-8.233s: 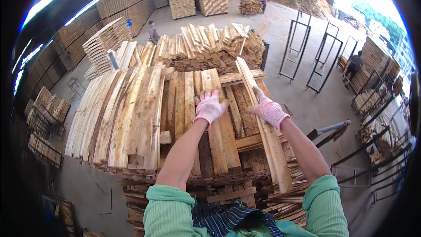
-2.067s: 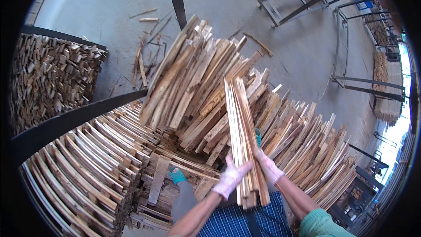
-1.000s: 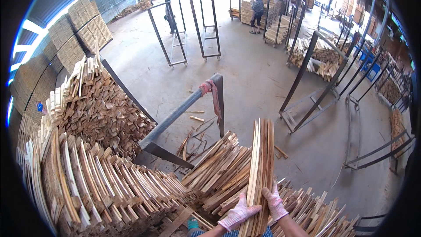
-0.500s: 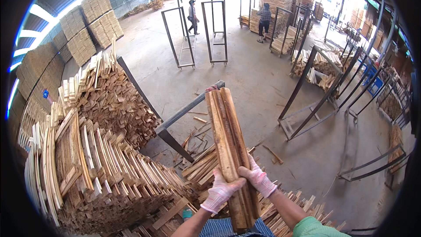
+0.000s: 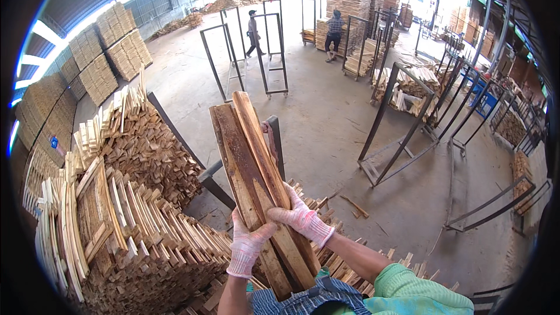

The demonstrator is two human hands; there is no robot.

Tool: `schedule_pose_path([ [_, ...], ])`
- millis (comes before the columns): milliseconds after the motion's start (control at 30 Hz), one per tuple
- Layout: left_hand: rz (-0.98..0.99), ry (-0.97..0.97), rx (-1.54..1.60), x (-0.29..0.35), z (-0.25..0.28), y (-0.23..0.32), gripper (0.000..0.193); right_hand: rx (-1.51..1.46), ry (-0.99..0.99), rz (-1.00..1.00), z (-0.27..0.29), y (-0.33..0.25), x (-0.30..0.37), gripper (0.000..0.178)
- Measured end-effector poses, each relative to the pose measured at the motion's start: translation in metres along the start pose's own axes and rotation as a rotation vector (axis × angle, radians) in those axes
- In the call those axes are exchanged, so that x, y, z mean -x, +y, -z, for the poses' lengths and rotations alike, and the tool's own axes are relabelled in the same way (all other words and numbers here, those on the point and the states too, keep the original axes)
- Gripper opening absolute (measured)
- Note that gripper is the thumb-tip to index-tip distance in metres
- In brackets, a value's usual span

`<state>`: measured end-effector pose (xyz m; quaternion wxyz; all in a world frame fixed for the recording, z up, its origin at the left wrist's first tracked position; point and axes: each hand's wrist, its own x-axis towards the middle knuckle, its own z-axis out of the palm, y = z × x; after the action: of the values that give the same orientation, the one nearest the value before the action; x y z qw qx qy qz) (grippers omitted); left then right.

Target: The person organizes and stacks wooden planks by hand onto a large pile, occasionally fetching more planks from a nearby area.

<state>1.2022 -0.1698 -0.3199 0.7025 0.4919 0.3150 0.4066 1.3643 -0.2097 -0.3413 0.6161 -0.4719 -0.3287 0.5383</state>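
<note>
While the pink-gloved left hand (image 5: pixel 249 246) and pink-gloved right hand (image 5: pixel 302 217) curl part-closed around opposite sides, a bundle of long, brown, rough wooden boards (image 5: pixel 254 181) tilts at near centre, right of a brown plank stack (image 5: pixel 151 259); it looks stiff, fairly heavy, splintery; pieces could slide, so a two-sided, mid-length hold seems best.

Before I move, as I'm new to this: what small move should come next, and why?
Probably swing the boards left, toward the wood stack: the left hand and right hand clasp them from opposite sides, and their far ends lean leftward, where the stack stands.
</note>
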Motion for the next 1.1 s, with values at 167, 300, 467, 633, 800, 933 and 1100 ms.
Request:
schedule_pose_path([
  [167, 0.032, 0.035, 0.014, 0.005, 0.018, -0.009, 0.076, 0.162, -0.039, 0.091, -0.015, -0.017, 0.005, 0.116],
  [300, -0.036, 0.058, 0.238, 0.020, 0.017, 0.005, 0.092, 0.140, -0.220, 0.171, -0.010, -0.050, 0.006, 0.114],
  [467, 0.039, 0.153, 0.215, 0.030, 0.053, -0.001, 0.096, 0.076, -0.278, 0.073, -0.015, -0.053, -0.003, 0.115],
  [633, -0.059, 0.261, 0.074, 0.043, 0.027, 0.027, 0.093, 0.450, -0.248, 0.200, -0.040, -0.020, -0.011, 0.119],
  [800, -0.017, 0.353, 0.079, 0.082, 0.054, 0.041, 0.082, 0.559, -0.348, 0.226, -0.087, 0.001, -0.007, 0.114],
  [933, -0.105, 0.289, 0.117, 0.087, 0.093, 0.059, 0.081, 0.371, -0.360, 0.213, -0.132, -0.005, -0.002, 0.091],
  [1100, -0.216, 0.291, 0.140, 0.075, 0.152, 0.086, 0.091, 0.305, -0.347, 0.134, -0.200, -0.017, -0.006, 0.091],
])
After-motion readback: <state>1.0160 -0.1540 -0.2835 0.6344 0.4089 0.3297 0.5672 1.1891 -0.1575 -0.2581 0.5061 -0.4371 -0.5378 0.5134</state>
